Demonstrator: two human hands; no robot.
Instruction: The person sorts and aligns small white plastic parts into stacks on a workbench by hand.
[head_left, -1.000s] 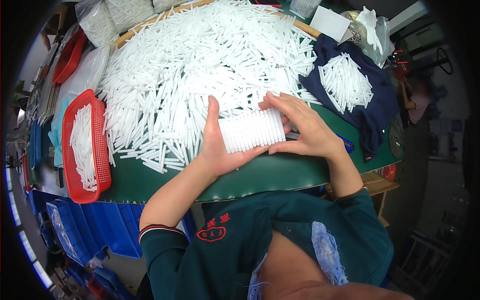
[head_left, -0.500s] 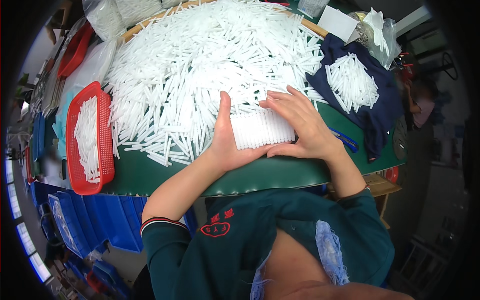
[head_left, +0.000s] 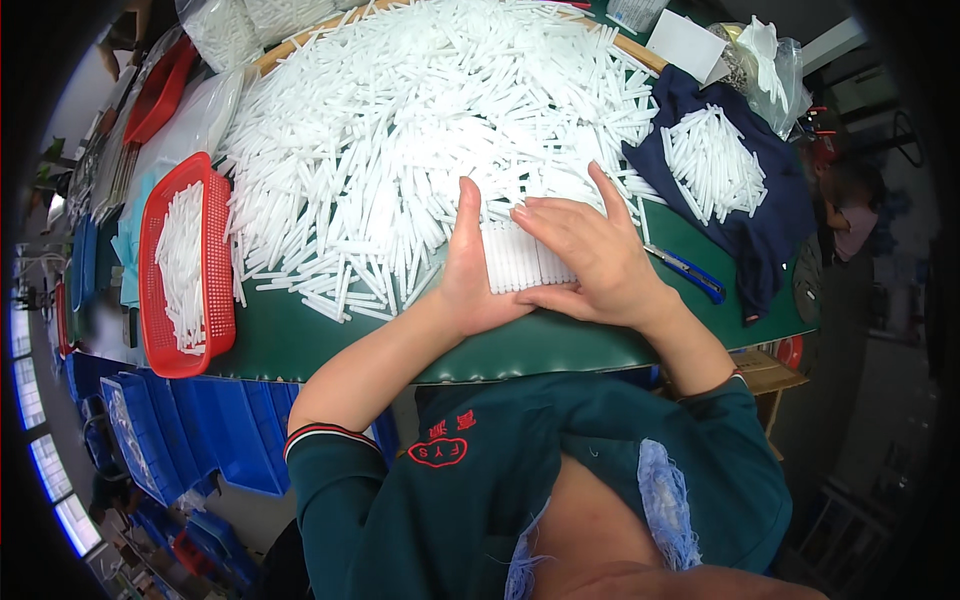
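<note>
A neat row of slim white sticks (head_left: 512, 258) lies side by side between my two hands, above the table's near edge. My left hand (head_left: 468, 275) cradles the row's left end and underside, its thumb pointing up. Over the right part of the row, my right hand (head_left: 605, 262) curves with its fingers across the top and its thumb along the bottom, so that end is hidden. Just beyond both hands spreads a large heap of loose white sticks (head_left: 400, 140).
A red plastic basket (head_left: 222, 270) of similar sticks stands at the left on the green tabletop (head_left: 290, 345). At the right, a dark blue cloth (head_left: 770, 230) bears a smaller stick pile (head_left: 713, 165). A blue utility knife (head_left: 695, 273) lies beside my right hand. Blue bins (head_left: 235, 440) sit below left.
My right hand has slid left over the row and covers more of its right side. Its index finger has lifted outward. The left hand still supports the row.
</note>
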